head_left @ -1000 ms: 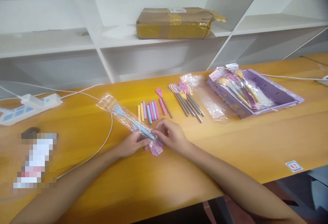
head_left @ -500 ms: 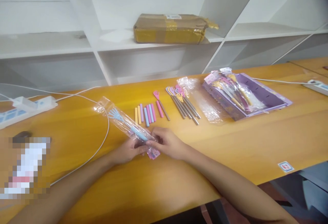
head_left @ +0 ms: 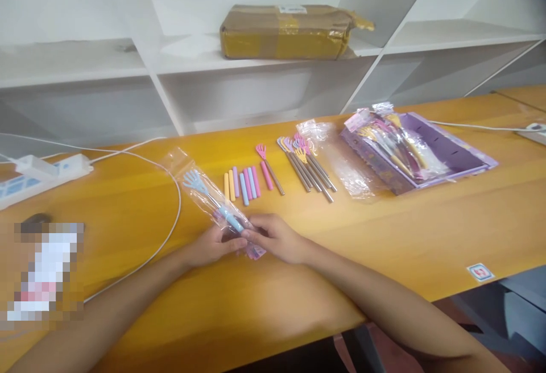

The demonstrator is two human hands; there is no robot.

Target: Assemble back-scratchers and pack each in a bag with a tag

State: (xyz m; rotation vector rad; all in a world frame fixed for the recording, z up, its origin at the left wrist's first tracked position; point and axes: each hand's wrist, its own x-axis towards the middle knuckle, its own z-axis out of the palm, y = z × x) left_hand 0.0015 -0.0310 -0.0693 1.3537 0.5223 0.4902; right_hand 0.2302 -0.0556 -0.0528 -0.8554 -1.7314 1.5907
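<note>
A light blue back scratcher (head_left: 230,218) lies inside a clear plastic bag (head_left: 176,162), its claw end pointing up and left. My left hand (head_left: 215,246) is closed on the lower left side of the bag. From the right, my right hand (head_left: 276,237) pinches the bag near the handle end, where a pink printed part shows below the fingers. Beyond my hands lie several coloured handle sleeves (head_left: 244,189) in a row. Beside them are a pink claw rod (head_left: 273,177) with a loose pink sleeve (head_left: 267,175), and a pile of metal claw rods (head_left: 307,173).
A purple box (head_left: 452,177) with bagged back scratchers (head_left: 394,143) stands at the right, next to empty plastic bags (head_left: 354,174). On the left are a power strip (head_left: 46,182) and a looping white cable (head_left: 178,214). A taped carton (head_left: 285,34) sits on the shelf behind.
The view has shifted slightly. Both hands keep hold of the bagged back scratcher in nearly the same pose, with the bag's far end a little more upright.
</note>
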